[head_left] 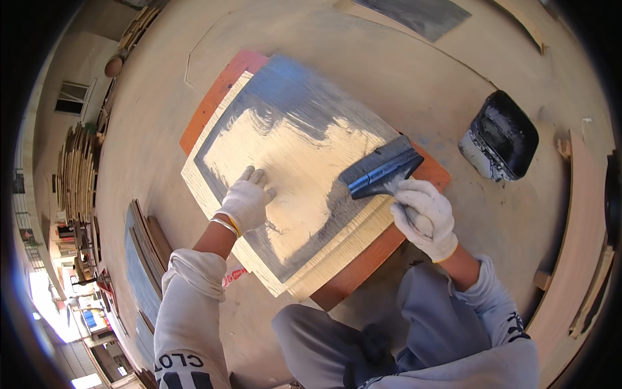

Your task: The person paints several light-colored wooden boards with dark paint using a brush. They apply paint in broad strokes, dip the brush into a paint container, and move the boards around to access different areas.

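In my gloved right hand [424,219] is the handle of a wide brush [382,172] with a blue-black head. Its bristles touch the right edge of a pale wooden board [285,175], partly coated in dark grey around its borders, with bare wood in the middle. My gloved left hand [247,201] lies flat on the board's left part, fingers stretched out and holding nothing. More pale boards lie beneath the top one, over a reddish-brown base [363,262] that sticks out at the corners.
A black tub [512,136] with dark residue stands on the floor at the right. A dark-coated panel [421,16] lies at the far side. Long planks [570,240] run along the right, and boards [146,246] lean at the left. Stacked wood strips [76,172] stand farther left.
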A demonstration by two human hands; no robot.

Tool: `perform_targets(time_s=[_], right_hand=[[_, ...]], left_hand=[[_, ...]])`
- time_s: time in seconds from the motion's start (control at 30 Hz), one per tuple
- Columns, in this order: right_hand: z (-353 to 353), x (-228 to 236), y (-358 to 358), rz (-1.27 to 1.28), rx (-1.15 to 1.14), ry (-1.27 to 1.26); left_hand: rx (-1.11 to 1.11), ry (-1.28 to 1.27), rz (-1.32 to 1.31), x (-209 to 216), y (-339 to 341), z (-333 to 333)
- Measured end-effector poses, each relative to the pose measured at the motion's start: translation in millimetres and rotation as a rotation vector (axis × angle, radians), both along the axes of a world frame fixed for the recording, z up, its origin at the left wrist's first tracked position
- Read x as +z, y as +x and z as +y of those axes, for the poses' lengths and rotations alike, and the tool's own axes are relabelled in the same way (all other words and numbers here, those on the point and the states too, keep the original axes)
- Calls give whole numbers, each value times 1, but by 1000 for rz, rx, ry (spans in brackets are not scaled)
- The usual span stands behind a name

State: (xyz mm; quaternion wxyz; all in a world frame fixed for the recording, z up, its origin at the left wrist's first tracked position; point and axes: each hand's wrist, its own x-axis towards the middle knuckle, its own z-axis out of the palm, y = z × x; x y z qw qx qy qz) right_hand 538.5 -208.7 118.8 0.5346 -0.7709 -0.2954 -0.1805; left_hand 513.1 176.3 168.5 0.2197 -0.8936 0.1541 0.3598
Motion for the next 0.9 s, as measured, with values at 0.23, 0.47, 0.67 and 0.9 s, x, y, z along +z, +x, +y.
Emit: perform_targets(time_s=[0.23, 0.47, 0.67, 0.9], right_hand=[[19, 11, -8, 64, 84, 24], [62, -11, 41, 80, 340, 57], [36, 3, 5, 69, 324, -63], [71, 3, -45, 45, 652, -260]], left_hand=[[2, 125, 57, 4, 2, -11], [23, -44, -66, 2, -3, -1], [64, -101, -88, -4, -4, 6], [193, -404, -320, -9, 5, 13]])
